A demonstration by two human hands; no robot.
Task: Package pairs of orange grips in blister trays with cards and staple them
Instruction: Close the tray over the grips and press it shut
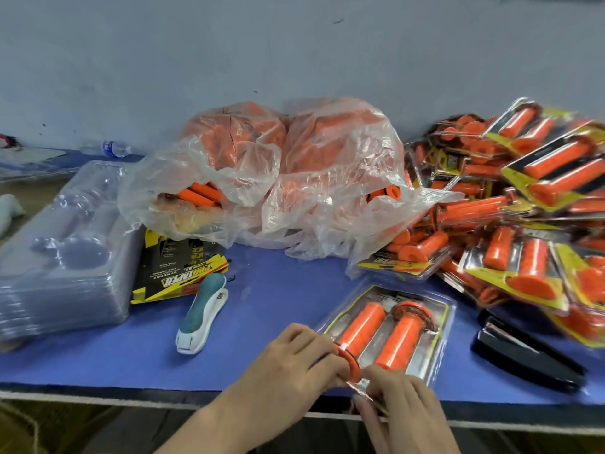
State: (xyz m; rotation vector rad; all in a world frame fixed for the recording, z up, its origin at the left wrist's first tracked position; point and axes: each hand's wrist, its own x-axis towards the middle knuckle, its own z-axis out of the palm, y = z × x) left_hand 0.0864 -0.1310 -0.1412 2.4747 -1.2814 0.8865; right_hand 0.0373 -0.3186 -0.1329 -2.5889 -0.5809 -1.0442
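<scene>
Left hand (pixel 294 362): palm down, fingers curled, pinching grip (pixel 360 326). Right hand (pixel 404 407): palm down, fingers pinching tray (pixel 437 362) corner.

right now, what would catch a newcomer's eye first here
The orange: a big heap of finished packs fills the right of the table, and clear bags of loose grips sit mid-back. Up front, the left hand and right hand hold the near end of one blister pack.

We see matt blue tabletop (pixel 131 355); at its front edge clear glossy plastic blister tray (pixel 440 348), matt orange grips (pixel 360 326) inside; toward back edge crinkled filmy plastic bags (pixel 278 178); smooth plastic stapler (pixel 203 312).
</scene>
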